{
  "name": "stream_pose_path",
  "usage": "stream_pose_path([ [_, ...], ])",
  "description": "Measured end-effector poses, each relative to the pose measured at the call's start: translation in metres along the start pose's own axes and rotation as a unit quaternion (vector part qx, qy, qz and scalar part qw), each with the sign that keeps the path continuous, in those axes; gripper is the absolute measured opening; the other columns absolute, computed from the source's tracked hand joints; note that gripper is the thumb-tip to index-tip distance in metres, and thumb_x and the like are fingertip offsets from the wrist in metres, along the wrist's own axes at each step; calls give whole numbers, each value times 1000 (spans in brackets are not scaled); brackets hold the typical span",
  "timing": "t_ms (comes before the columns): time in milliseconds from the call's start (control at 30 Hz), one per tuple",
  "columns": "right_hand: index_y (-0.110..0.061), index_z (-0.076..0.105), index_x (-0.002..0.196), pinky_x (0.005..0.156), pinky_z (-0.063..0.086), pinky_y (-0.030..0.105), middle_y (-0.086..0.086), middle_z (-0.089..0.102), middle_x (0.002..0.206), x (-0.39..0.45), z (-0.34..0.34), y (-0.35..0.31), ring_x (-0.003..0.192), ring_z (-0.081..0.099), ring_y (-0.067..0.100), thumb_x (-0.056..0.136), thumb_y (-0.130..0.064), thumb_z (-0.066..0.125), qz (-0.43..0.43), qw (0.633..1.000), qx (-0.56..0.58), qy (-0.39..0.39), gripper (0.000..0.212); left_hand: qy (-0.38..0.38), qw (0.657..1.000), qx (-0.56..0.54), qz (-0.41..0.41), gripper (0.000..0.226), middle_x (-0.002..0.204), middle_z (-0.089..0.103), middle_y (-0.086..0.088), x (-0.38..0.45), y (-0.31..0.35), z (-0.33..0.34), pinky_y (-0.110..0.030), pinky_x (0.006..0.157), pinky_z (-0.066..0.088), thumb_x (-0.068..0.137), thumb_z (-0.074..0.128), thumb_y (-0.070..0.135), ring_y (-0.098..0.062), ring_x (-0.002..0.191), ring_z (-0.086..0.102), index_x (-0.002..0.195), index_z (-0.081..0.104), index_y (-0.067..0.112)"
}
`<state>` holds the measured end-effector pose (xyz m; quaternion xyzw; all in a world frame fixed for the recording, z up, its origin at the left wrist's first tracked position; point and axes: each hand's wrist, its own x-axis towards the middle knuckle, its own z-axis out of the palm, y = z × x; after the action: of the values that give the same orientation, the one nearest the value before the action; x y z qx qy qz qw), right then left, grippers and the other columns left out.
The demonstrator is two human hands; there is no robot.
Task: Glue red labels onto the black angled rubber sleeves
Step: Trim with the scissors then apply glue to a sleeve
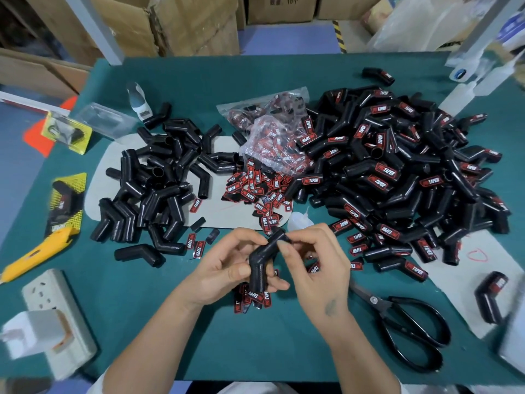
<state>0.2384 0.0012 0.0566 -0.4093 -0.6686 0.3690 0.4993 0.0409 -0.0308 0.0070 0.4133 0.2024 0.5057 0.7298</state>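
One black angled rubber sleeve (pixel 262 258), you are holding between both hands, just above table (pixel 255 345). Your left hand (pixel 227 265) is gripping lower leg, thumb on front. Your right hand (pixel 318 268) is pinching upper leg at tip. Loose red labels (pixel 255 191) are lying beyond hands; more under left fingers. Unlabelled sleeves (pixel 159 180) are heaping beyond left hand; labelled pile (pixel 397 172) beyond right hand. Scissors (pixel 409 328) are lying just right of right wrist.
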Motion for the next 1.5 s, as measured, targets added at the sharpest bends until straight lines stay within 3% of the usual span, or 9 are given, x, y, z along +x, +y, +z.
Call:
stream_pose_path([
  [200,-32,67,96,69,43,17,-19,58,89,0,-5,-4,71,59,11,106,-30,57,34,999,26,-24,15,-2,1000,11,-2,39,119,66,-17,-1,3,1,-57,95,58,110,54,13,-46,108,72,147,41,13],
  [367,-22,73,119,76,54,26,-10,62,103,-18,-35,10,84,67,15,110,-26,51,19,997,-78,-10,24,16,1000,-21,11,71,121,67,-16,1,4,8,-55,96,57,106,60,7,-46,114,71,166,25,21],
  [467,-16,72,127,83,57,36,0,65,116,-47,-81,25,102,65,25,95,1,61,19,940,-339,-41,38,30,998,-53,13,76,115,69,-16,1,5,7,-48,97,59,104,61,3,-48,118,68,167,22,18],
  [533,-6,74,126,71,62,53,15,69,114,-69,-112,31,97,67,42,88,-4,54,17,885,-459,-81,44,48,997,-64,10,74,112,69,-15,1,6,5,-47,98,59,102,64,4,-47,119,68,165,27,16],
  [700,-1,78,119,65,62,62,27,72,109,-93,-152,15,89,71,54,87,-17,41,27,820,-559,-122,52,59,996,-73,0,71,110,72,-17,3,7,3,-48,98,59,99,71,6,-46,119,68,160,35,11],
  [833,0,76,122,48,59,59,26,70,94,-85,-161,5,75,69,53,67,6,83,72,789,-592,-150,55,39,996,-74,-12,72,109,73,-18,0,8,6,-47,97,59,97,73,10,-44,114,71,159,35,10],
  [933,-1,77,120,39,56,53,24,64,87,-74,-167,5,67,67,49,39,14,97,104,786,-572,-211,84,25,996,-80,-27,73,108,73,-17,-7,4,14,-48,97,57,96,75,12,-42,109,73,158,36,10],
  [1200,-36,62,129,45,50,35,3,58,100,-78,-143,-24,68,67,31,45,-1,102,82,882,-442,-138,100,12,991,-126,-34,75,109,75,-19,-18,0,31,-46,96,58,94,77,13,-39,107,74,157,36,6],
  [1500,-28,51,149,54,50,31,2,57,112,-52,-94,-25,73,57,20,64,-11,93,-37,897,-396,-193,96,27,983,-181,7,75,111,75,-21,-29,6,44,-42,96,58,95,75,10,-37,107,74,156,33,0],
])
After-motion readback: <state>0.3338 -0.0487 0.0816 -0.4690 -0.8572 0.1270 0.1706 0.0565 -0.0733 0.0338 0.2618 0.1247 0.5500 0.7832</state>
